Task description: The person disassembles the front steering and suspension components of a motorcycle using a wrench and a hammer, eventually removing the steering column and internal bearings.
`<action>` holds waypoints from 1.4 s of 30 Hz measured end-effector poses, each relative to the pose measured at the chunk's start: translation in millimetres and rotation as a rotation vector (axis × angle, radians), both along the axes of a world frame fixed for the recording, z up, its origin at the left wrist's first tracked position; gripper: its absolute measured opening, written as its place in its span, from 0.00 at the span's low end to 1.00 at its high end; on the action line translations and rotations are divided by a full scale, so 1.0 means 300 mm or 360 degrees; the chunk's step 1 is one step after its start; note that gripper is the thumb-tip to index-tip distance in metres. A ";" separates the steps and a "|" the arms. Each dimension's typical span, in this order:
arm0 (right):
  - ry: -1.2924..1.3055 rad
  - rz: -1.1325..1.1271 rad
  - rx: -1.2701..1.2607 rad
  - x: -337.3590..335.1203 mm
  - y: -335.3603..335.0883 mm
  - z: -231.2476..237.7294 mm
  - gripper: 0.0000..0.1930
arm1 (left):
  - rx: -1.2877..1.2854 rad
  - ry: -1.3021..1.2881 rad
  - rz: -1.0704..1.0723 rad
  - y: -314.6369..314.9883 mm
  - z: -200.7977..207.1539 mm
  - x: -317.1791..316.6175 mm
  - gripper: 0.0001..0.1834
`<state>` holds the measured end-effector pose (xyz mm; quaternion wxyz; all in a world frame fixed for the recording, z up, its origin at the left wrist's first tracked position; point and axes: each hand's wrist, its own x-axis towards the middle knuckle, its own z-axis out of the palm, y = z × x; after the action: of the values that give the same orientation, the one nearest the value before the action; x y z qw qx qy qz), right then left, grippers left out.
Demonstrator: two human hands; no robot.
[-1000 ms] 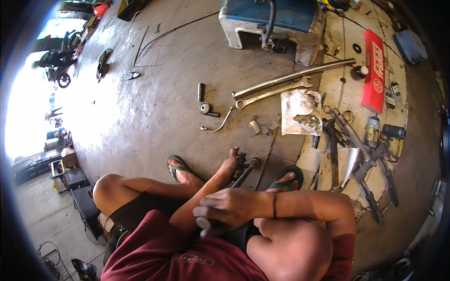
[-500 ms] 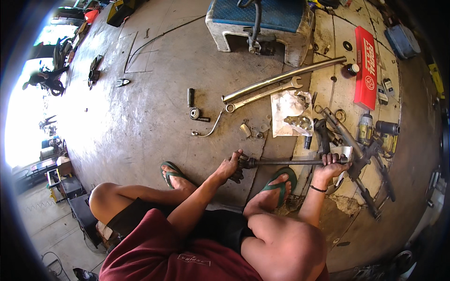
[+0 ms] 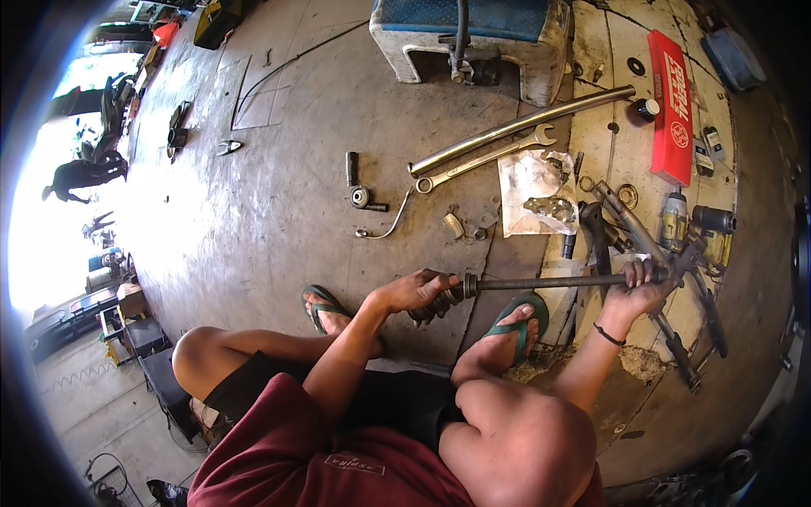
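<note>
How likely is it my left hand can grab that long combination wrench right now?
Probably not: the left hand is holding the dark rod by its ribbed end. Once freed, it likely could; only small metal parts seem to lie toward the combination wrench.

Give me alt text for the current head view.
The person's left hand grips the thick end of a dark metal shaft, the right hand holding it near its other end. Beyond lie a steel tube, a wrench and a red box.
</note>
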<state>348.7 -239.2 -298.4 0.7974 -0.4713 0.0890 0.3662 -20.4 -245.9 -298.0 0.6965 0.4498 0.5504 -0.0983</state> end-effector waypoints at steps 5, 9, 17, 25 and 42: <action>-0.0047 0.0206 0.0120 0.002 0.104 0.082 0.24 | -0.0147 -0.0167 0.0077 0.013 0.046 0.040 0.34; -0.0056 0.0539 0.0401 -0.009 0.173 0.105 0.25 | -0.0408 -0.0163 0.0143 0.007 0.045 0.062 0.42; -0.0049 0.0553 -0.0043 -0.107 0.238 0.131 0.26 | -0.0344 -0.0013 -0.0083 -0.016 0.042 0.096 0.50; -0.0102 0.0484 -0.0001 -0.144 0.190 0.127 0.26 | -0.0203 0.0126 -0.0075 -0.008 0.014 0.113 0.52; -0.0162 0.0717 -0.0142 -0.254 0.248 0.153 0.28 | -0.0412 0.0022 0.0413 -0.052 -0.016 0.136 0.45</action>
<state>272.4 -164.8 -252.4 0.6775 -0.5318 -0.0426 0.5063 20.3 -261.6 -302.9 0.7516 0.2808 0.5914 -0.0807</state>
